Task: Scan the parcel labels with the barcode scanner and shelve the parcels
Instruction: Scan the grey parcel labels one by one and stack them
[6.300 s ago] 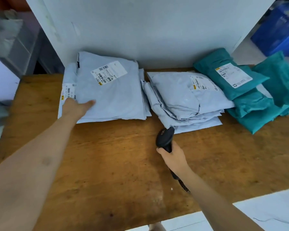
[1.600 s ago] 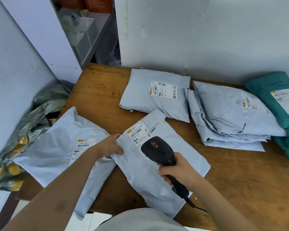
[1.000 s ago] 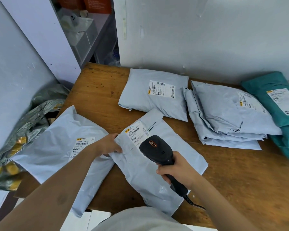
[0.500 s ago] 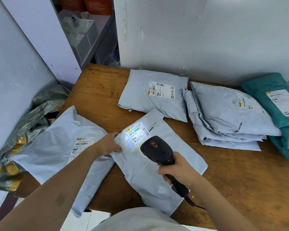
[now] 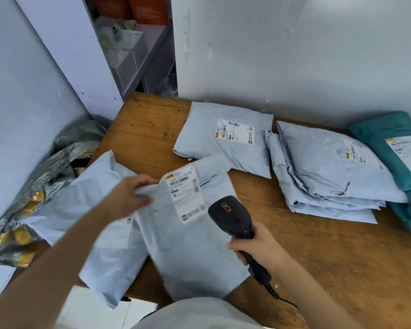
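Note:
A grey parcel bag (image 5: 195,252) with a white label (image 5: 185,195) lies at the near edge of the wooden table (image 5: 330,257). My left hand (image 5: 131,195) grips its upper left corner, blurred by motion. My right hand (image 5: 259,245) holds the black barcode scanner (image 5: 233,217) just right of the label, head pointing toward it. A second grey parcel (image 5: 81,210) lies under the first at the table's left corner, overhanging the edge.
Another grey parcel (image 5: 226,138) lies against the back wall, a stack of grey parcels (image 5: 325,174) to its right, teal parcels (image 5: 399,153) at the far right. A silver sack (image 5: 29,205) sits on the floor at left. Shelving (image 5: 133,48) stands behind.
The scanner's light on the label has gone out. My left hand has shifted on the parcel's corner and the parcel has turned slightly. The scanner has barely moved.

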### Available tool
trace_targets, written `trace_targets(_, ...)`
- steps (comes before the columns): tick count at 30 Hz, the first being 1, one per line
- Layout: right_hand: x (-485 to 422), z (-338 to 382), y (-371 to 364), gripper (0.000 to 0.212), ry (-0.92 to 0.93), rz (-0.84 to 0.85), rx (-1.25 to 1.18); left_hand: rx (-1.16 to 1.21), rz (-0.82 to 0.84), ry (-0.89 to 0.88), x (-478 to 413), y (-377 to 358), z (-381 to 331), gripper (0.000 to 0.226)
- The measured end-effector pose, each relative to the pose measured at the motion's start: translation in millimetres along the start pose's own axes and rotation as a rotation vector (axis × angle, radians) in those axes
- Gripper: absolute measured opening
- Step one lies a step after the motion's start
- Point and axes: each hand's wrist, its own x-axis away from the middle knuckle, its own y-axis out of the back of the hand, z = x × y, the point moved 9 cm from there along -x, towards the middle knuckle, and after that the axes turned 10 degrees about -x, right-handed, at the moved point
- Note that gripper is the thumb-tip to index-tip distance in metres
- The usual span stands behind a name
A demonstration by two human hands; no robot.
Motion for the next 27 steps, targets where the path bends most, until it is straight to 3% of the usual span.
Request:
trace_targets(3,-4.9,-1.7,-2.7,0.017,-0.002,0.049,0.035,-0.155,-0.079,0.092,-7.4,77.9,29.4,0.062)
trace_targets(5,-8.3,-2.5,-7.9,0.017,-0.009,0.079,0.054,-0.239,-0.15,0.162,-14.1,123.4,46.7,0.042)
trace_targets(10,-14.4,-5.1,-21.7,0.013,-0.047,0.119,0.104,-0.389,-0.313,0.376,-14.3,160.8,103.4,0.036)
trace_targets(15,-15.4,-11.5,-24.6,0.016,-0.072,0.137,0.117,-0.183,-0.479,0.791,47.8,124.2,167.8,0.083)
trace_targets(18,-16.8,-13.0,-21.7,0.015,-0.089,0.117,0.115,-0.051,-0.346,0.947,76.2,89.3,187.2,0.105)
trace_targets(20,-17.8,-12.5,-21.7,0.016,-0.093,0.105,0.11,-0.046,-0.19,0.944,86.8,62.6,189.3,0.091)
trace_targets(21,-18.4,-12.9,-22.1,0.017,-0.097,0.102,0.112,-0.068,-0.191,0.937,92.0,57.5,191.3,0.083)
trace_targets(27,-21.2,-18.2,-24.5,0.02,-0.115,0.114,0.137,0.146,-0.441,1.048,120.0,57.0,224.3,0.046)
